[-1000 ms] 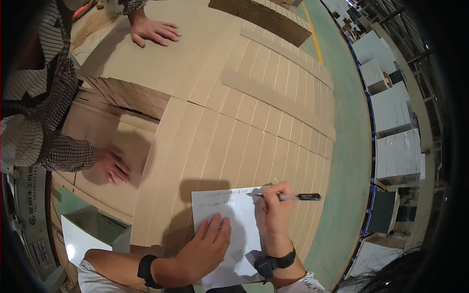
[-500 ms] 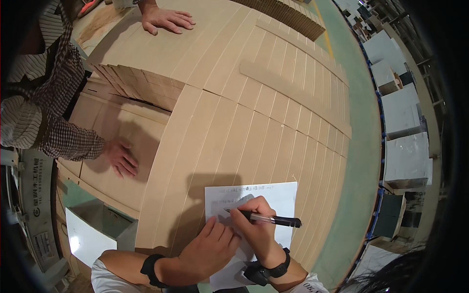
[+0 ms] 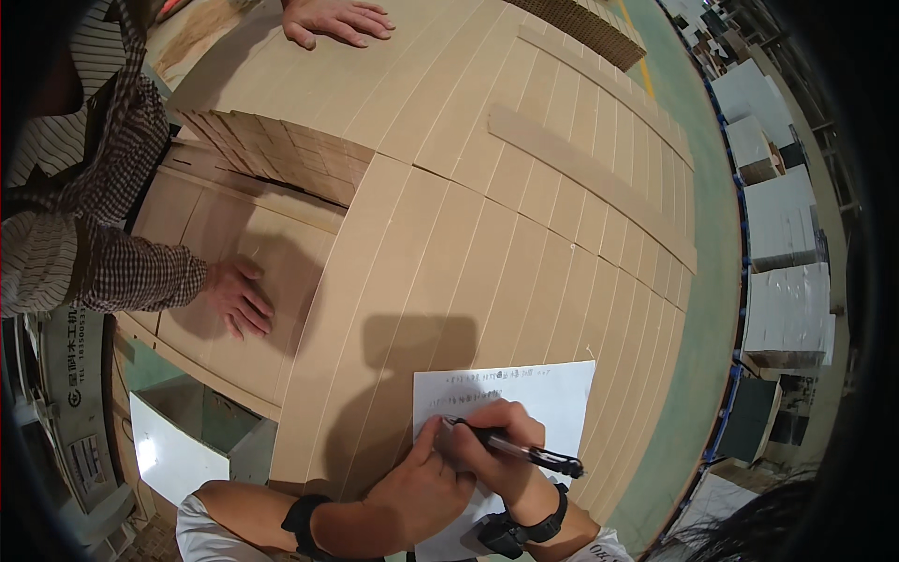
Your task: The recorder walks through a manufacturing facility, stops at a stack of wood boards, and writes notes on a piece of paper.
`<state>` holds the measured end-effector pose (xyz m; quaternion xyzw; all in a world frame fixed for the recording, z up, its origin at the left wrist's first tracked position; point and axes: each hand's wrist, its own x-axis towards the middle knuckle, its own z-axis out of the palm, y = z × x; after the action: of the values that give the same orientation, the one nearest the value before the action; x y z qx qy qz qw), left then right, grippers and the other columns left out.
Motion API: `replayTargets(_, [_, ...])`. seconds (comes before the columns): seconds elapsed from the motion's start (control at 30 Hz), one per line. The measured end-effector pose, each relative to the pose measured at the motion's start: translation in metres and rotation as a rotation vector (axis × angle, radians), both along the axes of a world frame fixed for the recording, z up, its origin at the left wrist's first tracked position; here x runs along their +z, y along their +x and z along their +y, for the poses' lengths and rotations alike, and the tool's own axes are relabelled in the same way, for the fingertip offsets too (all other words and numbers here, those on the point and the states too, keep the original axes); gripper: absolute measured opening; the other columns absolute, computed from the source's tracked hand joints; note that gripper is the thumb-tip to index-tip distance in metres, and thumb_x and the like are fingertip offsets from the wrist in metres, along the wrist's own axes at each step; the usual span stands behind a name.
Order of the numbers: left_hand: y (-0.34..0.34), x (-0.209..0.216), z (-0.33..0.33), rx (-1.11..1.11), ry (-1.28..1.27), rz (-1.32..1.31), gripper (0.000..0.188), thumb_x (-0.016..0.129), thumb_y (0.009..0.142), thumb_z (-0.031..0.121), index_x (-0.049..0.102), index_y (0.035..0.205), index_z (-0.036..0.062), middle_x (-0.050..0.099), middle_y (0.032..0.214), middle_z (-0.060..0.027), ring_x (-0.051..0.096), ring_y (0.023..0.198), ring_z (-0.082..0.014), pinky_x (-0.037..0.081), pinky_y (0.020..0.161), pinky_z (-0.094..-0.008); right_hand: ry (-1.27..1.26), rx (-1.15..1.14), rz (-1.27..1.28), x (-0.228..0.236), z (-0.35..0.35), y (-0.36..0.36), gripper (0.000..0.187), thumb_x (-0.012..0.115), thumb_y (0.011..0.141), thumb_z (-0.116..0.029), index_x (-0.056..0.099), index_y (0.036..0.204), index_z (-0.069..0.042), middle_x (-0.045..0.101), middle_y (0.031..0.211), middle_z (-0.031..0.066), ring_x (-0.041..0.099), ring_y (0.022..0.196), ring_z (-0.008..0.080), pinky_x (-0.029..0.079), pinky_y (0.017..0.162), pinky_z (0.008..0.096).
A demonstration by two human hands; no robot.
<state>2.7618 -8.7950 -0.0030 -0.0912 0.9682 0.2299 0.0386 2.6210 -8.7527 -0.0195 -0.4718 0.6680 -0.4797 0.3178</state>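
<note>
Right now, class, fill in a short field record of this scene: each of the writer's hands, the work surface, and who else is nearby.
right hand: grips a black pen, tip on the paper
left hand: flat on the white sheet, steadying it
sheet: lies on tan slatted boards, handwriting near its top
wrists: dark bands on both
co-worker: hand in a checked sleeve flat on a lower board stack; another hand rests at the far edge

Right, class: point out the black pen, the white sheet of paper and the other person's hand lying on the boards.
black pen (image 3: 524, 453), head view, mid-barrel.
white sheet of paper (image 3: 552, 398), head view, bare upper part.
other person's hand (image 3: 239, 298), head view, back of hand.
</note>
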Motion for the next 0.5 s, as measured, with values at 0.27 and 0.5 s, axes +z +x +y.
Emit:
replayTargets(0.27, [-0.002,0.002,-0.005,0.018,0.051,0.04,0.015,0.05,0.075,0.01,0.057,0.085,0.0023,0.052,0.059,-0.0047,0.059,0.064,-0.0187,0.026,0.106,-0.049,0.021,-0.003,0.023,0.001,0.002,-0.006,0.021,0.073,0.072,-0.006,0.052,0.074,-0.005,0.058,0.061,0.0063,0.055,0.049,0.0137,0.042,0.044,0.0247])
replayTargets(0.5, [-0.002,-0.001,-0.003,0.016,0.011,0.02,0.018,0.048,0.077,0.011,0.056,0.089,0.0014,0.052,0.06,-0.004,0.059,0.065,-0.0188,0.026,0.107,-0.0469,0.015,0.034,0.028,0.003,-0.004,-0.006,0.017,0.072,0.072,-0.004,0.056,0.079,-0.004,0.06,0.065,0.007,0.058,0.052,0.0159,0.044,0.047,0.0251])
